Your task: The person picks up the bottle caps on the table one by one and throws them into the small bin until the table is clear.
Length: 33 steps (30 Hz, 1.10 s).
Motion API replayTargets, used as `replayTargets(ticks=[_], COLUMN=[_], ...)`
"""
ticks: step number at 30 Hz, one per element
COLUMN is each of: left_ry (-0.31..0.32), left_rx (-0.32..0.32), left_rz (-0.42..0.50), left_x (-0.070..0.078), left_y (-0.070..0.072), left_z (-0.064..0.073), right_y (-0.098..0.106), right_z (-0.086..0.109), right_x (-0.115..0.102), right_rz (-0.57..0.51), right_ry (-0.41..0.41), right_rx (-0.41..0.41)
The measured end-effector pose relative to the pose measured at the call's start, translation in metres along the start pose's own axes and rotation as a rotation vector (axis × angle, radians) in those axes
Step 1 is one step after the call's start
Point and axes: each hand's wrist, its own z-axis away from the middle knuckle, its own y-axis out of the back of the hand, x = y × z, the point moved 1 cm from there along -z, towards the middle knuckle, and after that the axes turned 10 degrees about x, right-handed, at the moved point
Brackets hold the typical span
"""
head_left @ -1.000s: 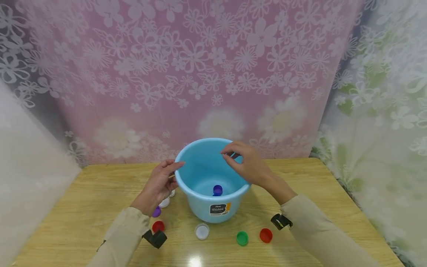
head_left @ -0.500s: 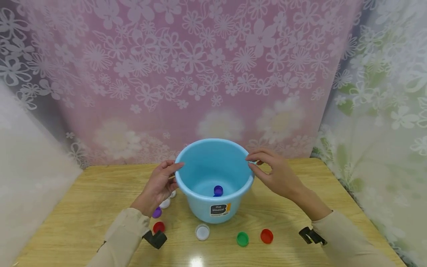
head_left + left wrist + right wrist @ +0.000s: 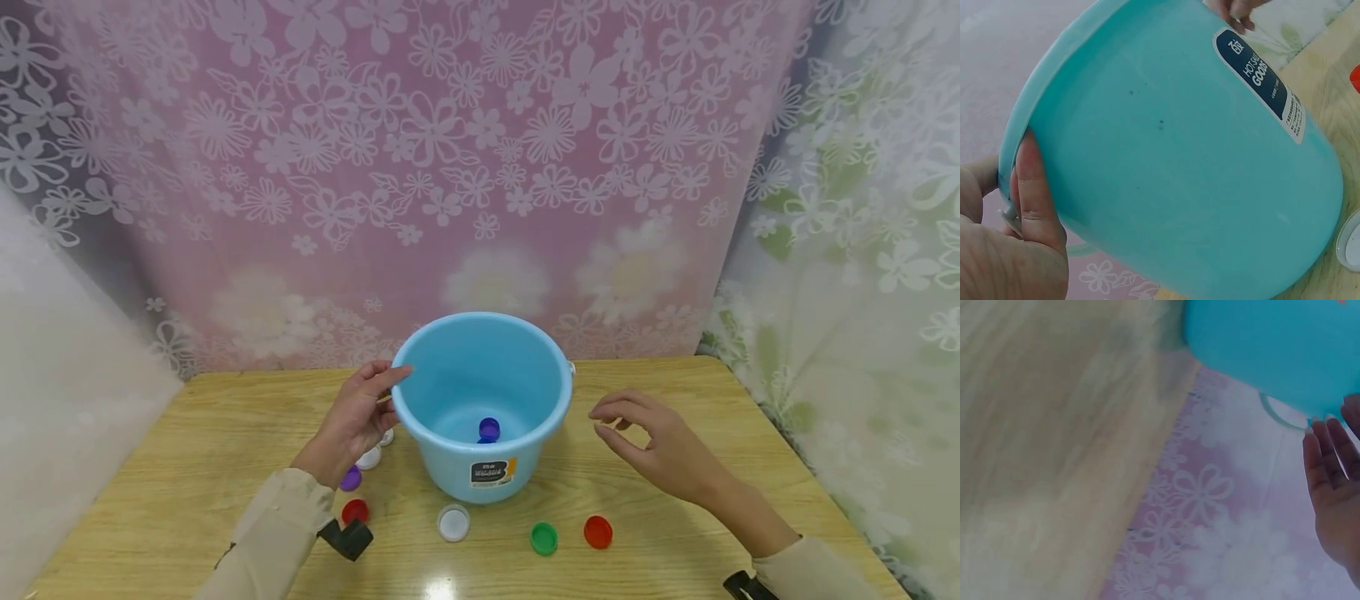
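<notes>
A light blue plastic bucket (image 3: pixel 448 468) stands in the middle of the table, a label on its front. My left hand (image 3: pixel 358 418) grips its left rim, thumb over the edge; the left wrist view shows fingers (image 3: pixel 1034 187) against the outer wall. Inside the bucket lie a purple bottle cap (image 3: pixel 489 429) and part of a blue one, mostly hidden by the front wall. Right of the bucket, apart from it, my right hand (image 3: pixel 663 450) hovers over the table with loosely bent fingers and nothing in them. In the right wrist view its fingers (image 3: pixel 1333 447) overlap the bucket.
Before the bucket lie a white cap (image 3: pixel 453 523), a green cap (image 3: pixel 543 538) and a red cap (image 3: pixel 597 532). Another red cap (image 3: pixel 355 511), a purple cap (image 3: pixel 350 477) and white caps (image 3: pixel 368 457) lie near my left forearm. A flowered curtain (image 3: pixel 480 167) hangs behind the table.
My right hand has moved from over the bucket's opening, past its right rim, then down and right over the table. The left hand stays on the rim.
</notes>
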Motion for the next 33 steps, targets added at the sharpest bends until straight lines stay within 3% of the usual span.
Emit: replayTargets(ticks=[4,10,13,21,33], left_ry=[-0.007,-0.016,-0.023,-0.022,-0.006], left_rx=[-0.004,-0.01,-0.016,-0.011,-0.012], left_rz=[0.003,0.009,0.005,-0.014,-0.108], left_x=[0.0,-0.001,-0.001,0.001,0.006], left_y=[0.001,0.001,0.001,0.002,0.002], left_z=[0.001,0.002,0.001,0.001,0.004], right_y=[-0.007,-0.014,-0.016,-0.02,-0.027], right_z=[0.019,0.044,0.05,0.058,0.064], right_x=[0.005,0.007,0.007,0.008,0.011], right_rz=[-0.044,-0.05,-0.038,-0.02,-0.071], right_ry=[-0.08,-0.27,-0.329,-0.321,-0.132], right_rx=[-0.166,-0.516,-0.609,-0.658,-0.581])
